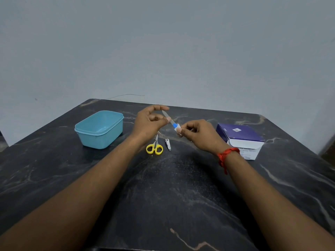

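The person works above the middle of the dark marbled table (pixel 172 187), and the way each hand is set suggests a nail being filed. The right hand (pixel 198 135) pinches the nail file (pixel 171 121) by its white and blue handle between thumb and curled fingers. That grip at the very end leaves the whole metal blade free, slanting up toward eleven o'clock. The left hand (pixel 148 122) grasps nothing. Its fingers are curled in toward the palm, the forefinger arches over the blade's tip, and the thumbnail meets the blade's edge, probably so the nail stands steady against the stroke. Whether the forefinger also touches the tip cannot be told. The file is therefore in the air between the two hands, clear of the tabletop. Just below the hands, at six o'clock from the file, the yellow-handled scissors (pixel 154 147) and the small nail clipper (pixel 168 144) lie side by side, apart from each other and within easy reach, as tools awaiting their turn would be. The open light-blue container (pixel 97 140) stands at nine o'clock from the hands, likely where the tools belong. The purple and white box (pixel 241 140) sits at three o'clock, partly behind the right wrist with its red thread (pixel 226 155).
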